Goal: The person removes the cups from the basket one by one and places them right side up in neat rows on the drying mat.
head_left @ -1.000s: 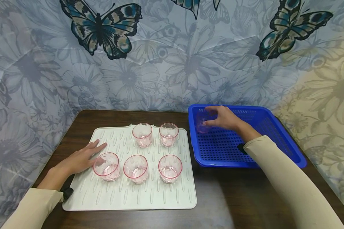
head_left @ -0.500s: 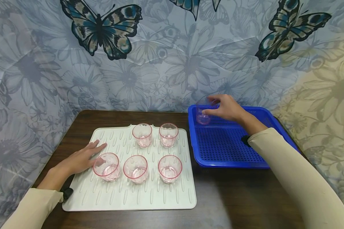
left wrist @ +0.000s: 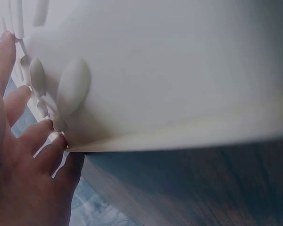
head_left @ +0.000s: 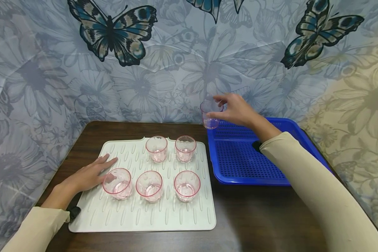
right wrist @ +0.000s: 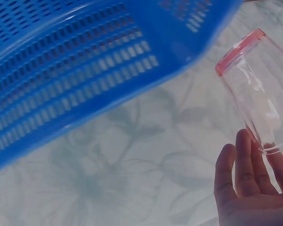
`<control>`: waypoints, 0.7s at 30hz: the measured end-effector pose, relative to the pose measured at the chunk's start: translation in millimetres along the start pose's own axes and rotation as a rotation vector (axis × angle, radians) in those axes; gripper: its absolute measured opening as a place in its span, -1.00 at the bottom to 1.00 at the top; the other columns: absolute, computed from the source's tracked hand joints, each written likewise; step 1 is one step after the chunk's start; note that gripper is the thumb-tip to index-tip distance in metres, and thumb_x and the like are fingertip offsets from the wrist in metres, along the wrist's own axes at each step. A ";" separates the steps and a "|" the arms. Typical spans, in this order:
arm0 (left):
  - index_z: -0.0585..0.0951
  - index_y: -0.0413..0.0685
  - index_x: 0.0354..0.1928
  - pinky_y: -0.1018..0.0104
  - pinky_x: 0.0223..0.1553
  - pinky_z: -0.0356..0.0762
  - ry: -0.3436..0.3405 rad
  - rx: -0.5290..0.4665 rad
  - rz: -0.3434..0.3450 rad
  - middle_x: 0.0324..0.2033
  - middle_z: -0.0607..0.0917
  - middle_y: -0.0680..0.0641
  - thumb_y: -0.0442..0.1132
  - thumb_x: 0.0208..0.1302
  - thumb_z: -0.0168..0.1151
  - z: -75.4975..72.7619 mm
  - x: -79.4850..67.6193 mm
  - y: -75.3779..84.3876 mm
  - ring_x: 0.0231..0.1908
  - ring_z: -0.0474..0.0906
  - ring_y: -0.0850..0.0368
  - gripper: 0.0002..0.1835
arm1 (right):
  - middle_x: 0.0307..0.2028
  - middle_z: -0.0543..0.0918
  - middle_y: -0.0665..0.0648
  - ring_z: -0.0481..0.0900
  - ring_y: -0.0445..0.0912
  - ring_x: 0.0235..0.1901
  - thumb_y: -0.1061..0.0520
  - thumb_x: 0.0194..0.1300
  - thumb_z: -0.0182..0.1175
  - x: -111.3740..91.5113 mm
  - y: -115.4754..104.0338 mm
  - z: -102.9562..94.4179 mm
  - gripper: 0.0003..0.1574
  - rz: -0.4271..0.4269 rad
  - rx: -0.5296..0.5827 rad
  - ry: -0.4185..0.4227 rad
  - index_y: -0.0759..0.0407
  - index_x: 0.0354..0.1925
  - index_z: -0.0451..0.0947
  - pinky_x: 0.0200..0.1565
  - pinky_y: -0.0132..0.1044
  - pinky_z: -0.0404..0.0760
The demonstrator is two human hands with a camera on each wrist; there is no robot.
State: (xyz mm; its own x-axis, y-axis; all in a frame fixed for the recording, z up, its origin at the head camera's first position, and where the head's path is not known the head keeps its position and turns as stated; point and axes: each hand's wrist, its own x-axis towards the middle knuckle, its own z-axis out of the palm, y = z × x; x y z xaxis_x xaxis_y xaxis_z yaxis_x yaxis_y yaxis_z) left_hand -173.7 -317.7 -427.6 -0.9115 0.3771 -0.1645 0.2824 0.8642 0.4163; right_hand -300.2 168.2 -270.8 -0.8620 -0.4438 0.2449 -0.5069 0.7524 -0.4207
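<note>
My right hand [head_left: 237, 110] holds a clear glass tumbler [head_left: 209, 122] with a pink tint, raised at the back left corner of the blue basket [head_left: 255, 181]. In the right wrist view, the fingers [right wrist: 245, 181] grip one end of this tumbler [right wrist: 262, 94]; its pink rim is at the other end. My left hand [head_left: 85, 176] rests with fingers spread on the left edge of the white ridged drying mat [head_left: 129, 222], beside the front left tumbler [head_left: 119, 190]. Several matching tumblers stand upright on the mat in two rows, such as the back right one [head_left: 186, 152].
The basket has slotted walls and a perforated floor, and stands right of the mat. Both sit on a dark wooden table [head_left: 233, 217]. Behind the table hangs a patterned cloth [head_left: 176, 87] with butterflies, close to its back edge.
My right hand has lifted the tumbler up out of the basket and carried it left to the basket's back left corner. The left hand and the tumblers on the mat have stayed put.
</note>
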 end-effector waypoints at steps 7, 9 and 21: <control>0.28 -0.12 0.49 -0.50 0.14 0.19 0.009 0.008 0.011 0.43 0.12 -0.50 0.22 0.34 0.18 0.4 0.3 0.5 0.39 0.02 -0.54 -0.17 | 0.05 0.68 0.24 0.64 0.03 -0.03 -0.11 0.08 0.49 13.2 -25.6 10.3 -0.15 -0.079 0.011 -0.002 0.28 0.24 0.54 -0.05 -0.05 0.53; 0.29 -0.13 0.48 -0.50 0.14 0.20 0.010 0.008 0.012 0.43 0.12 -0.50 0.22 0.33 0.18 0.2 0.2 0.8 0.39 0.03 -0.54 -0.16 | 0.06 0.68 0.24 0.63 0.03 -0.02 -0.12 0.09 0.49 17.0 -32.2 15.2 -0.14 -0.103 0.018 -0.007 0.29 0.25 0.54 -0.05 -0.05 0.54; 0.29 -0.13 0.48 -0.52 0.13 0.19 0.012 0.007 0.019 0.43 0.12 -0.51 0.18 0.37 0.18 -0.9 0.1 -0.5 0.39 0.02 -0.55 -0.20 | 0.11 0.64 0.19 0.59 -0.03 0.01 -0.14 0.12 0.46 39.4 -77.7 46.9 -0.11 -0.221 0.086 -0.066 0.29 0.29 0.49 -0.01 -0.19 0.55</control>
State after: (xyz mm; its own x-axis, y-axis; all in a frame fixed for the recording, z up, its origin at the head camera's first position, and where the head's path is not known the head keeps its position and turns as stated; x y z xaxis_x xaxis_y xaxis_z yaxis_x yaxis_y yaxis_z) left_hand -174.3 -318.4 -427.0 -0.9092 0.3898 -0.1460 0.3019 0.8591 0.4133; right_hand -294.7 69.4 -269.4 -0.7266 -0.6259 0.2833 -0.6788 0.5902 -0.4369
